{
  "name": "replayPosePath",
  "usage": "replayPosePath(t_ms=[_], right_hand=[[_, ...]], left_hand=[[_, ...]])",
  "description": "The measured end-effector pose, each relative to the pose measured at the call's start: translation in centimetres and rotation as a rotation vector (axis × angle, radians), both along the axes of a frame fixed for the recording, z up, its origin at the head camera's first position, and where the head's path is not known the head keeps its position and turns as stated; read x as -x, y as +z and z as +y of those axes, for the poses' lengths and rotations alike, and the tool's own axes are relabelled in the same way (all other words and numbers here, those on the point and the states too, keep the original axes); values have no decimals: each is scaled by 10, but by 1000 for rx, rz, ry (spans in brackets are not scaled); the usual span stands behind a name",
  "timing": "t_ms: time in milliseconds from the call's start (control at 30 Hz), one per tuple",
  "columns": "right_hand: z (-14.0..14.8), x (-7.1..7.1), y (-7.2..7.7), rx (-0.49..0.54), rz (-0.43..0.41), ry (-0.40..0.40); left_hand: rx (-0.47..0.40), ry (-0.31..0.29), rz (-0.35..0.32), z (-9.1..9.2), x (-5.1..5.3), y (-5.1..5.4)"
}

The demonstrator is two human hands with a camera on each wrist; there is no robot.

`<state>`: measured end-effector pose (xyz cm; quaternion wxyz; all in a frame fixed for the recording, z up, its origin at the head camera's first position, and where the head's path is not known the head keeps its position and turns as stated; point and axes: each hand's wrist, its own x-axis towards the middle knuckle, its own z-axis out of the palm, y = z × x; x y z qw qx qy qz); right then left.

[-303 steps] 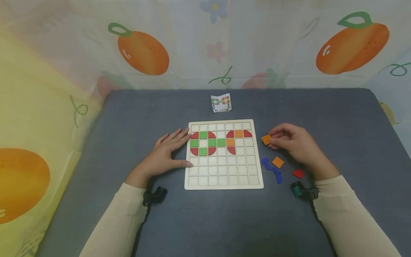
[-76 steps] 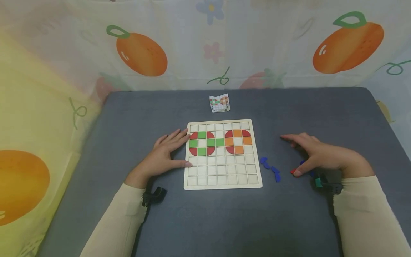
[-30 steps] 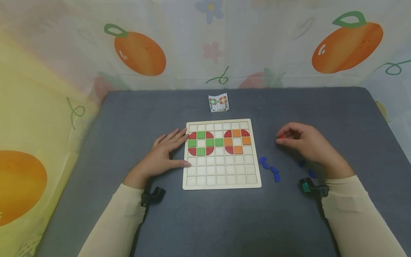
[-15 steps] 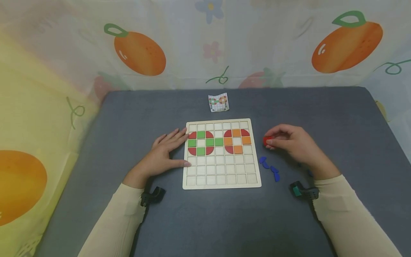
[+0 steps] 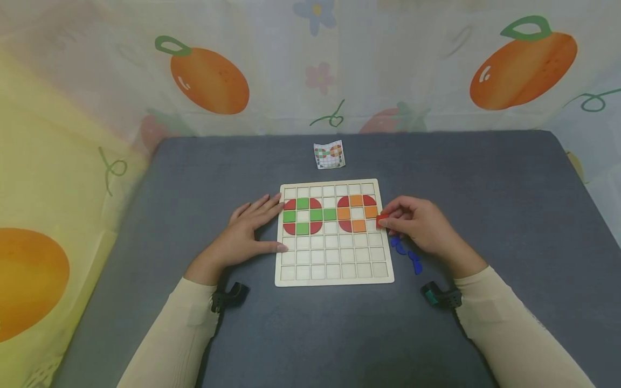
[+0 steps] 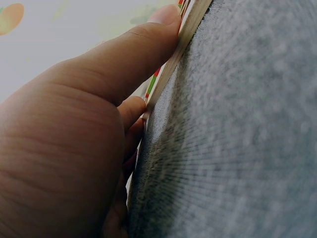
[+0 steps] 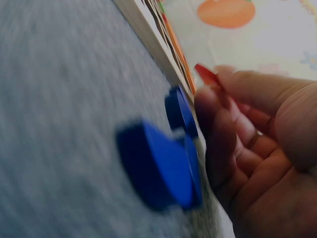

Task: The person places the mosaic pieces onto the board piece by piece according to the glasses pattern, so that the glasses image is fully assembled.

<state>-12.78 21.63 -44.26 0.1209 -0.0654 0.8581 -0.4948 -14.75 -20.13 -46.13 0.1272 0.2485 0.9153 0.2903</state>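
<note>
A pale gridded board (image 5: 335, 281) lies on the table, its upper rows holding red quarter-round tiles and green and orange square tiles. My left hand (image 5: 254, 231) rests along the board's left edge with straight fingers, the thumb on the rim in the left wrist view. Between thumb and fingertips, my right hand (image 5: 424, 223) pinches a red tile (image 5: 380, 221) over the board's right edge, beside the third row. In the right wrist view only a tilted corner of the red tile (image 7: 205, 75) shows past the fingers.
Several curved blue pieces (image 5: 415, 263) lie on the grey table just right of the board, below the right hand. A small printed card (image 5: 329, 155) with a coloured grid pattern lies behind the board. A fruit-patterned cloth hangs behind the table.
Two loose orange tiles now sit in the board's right-hand group. My right hand has picked up the red tile and carried it left to the board. The left hand has stayed put.
</note>
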Motion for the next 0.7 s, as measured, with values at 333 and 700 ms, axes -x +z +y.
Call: replayPosePath(t_ms=[333, 700], right_hand=[[-14, -6, -2, -119, 67, 21], [-14, -6, -4, -60, 77, 29]], left_hand=[[-3, -3, 6, 0, 0, 0], [3, -4, 6, -1, 0, 0]])
